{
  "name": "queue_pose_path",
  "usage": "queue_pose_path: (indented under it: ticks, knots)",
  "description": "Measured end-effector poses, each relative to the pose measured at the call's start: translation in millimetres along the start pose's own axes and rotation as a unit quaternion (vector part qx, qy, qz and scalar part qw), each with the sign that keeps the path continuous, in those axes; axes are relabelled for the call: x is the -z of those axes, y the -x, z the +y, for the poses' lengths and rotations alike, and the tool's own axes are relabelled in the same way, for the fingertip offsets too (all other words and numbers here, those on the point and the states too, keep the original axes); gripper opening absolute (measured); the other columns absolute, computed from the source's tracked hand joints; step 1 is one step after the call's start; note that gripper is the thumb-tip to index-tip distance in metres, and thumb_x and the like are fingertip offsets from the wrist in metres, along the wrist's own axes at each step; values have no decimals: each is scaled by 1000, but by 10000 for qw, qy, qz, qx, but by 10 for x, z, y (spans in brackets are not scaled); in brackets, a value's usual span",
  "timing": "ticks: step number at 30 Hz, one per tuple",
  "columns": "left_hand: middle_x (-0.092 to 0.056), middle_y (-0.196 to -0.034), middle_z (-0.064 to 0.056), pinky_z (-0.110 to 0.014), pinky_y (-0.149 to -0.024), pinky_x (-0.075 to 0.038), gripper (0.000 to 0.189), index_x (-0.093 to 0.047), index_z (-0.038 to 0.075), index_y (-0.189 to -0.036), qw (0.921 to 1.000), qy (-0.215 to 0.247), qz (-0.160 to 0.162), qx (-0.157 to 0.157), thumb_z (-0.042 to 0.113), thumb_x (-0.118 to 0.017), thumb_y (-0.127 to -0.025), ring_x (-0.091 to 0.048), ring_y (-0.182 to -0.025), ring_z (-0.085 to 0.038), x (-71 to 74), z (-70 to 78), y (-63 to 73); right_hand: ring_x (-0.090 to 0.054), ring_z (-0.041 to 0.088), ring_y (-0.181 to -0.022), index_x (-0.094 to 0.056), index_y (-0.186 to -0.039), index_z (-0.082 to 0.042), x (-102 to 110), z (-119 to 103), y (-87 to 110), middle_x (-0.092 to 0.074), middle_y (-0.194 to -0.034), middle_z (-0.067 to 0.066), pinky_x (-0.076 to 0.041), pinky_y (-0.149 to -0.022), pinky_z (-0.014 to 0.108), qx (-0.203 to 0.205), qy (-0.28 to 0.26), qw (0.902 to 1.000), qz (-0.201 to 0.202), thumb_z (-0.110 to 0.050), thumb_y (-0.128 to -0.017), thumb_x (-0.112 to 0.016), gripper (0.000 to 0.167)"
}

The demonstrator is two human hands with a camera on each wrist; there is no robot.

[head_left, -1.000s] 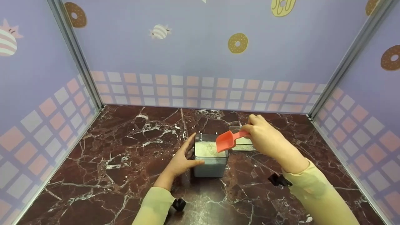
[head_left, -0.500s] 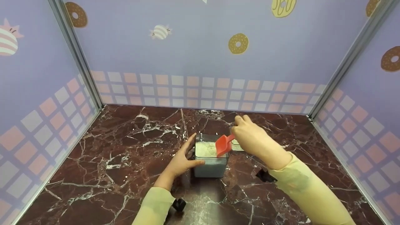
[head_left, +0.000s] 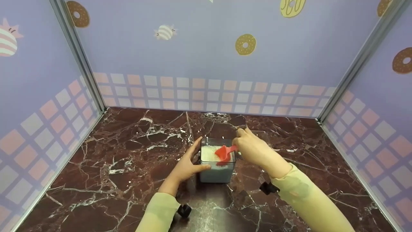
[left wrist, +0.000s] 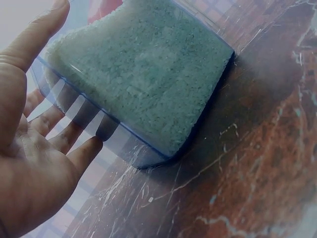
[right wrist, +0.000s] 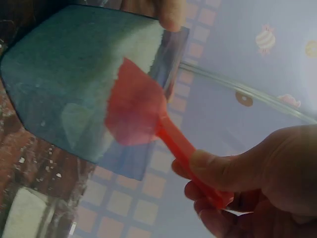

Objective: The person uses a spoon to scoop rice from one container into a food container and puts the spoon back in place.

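A clear bluish square container (head_left: 216, 175) full of white rice (left wrist: 148, 64) stands on the table. My left hand (head_left: 187, 166) holds it at its left side, the thumb along the front near the rim and the other fingers spread on the side wall. With my right hand (head_left: 254, 148) I grip the handle of a small red scoop (right wrist: 136, 104). The scoop's blade is inside the container's right part, dipped at the rice surface, as the right wrist view also shows. Part of the blade shows through the clear wall.
A smaller clear box (right wrist: 25, 213) with white contents stands right of the container, mostly hidden behind my right hand in the head view. White grains are scattered on the dark marbled table (head_left: 128, 145). Patterned panels (head_left: 206, 58) enclose the back and sides.
My right hand has moved left and down toward me, tilting the red scoop from above the container's right rim into the rice. My left hand and the container have stayed in place.
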State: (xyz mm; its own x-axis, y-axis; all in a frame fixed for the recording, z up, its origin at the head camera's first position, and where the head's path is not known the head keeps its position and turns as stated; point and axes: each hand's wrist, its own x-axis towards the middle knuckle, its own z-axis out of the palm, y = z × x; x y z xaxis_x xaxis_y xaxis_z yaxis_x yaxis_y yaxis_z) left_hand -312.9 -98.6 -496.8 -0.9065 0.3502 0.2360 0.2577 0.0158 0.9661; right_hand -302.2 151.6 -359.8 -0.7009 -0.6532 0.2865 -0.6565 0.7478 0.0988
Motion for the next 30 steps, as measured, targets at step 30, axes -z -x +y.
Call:
queue_pose_path:
  ticks: [30]
  knots:
    - [-15,-173,-14,-52,-132,-20,111,-17,24,-167,9998,-78,113,175,19,-88,-82,-18,-160,-35,-16,26,20,-48,22,-75,-79,-99,-5,-524,104,218,-46,-79,4,-45,-70,37,-347,-1589,9799,1152,-4,-85,-77,14]
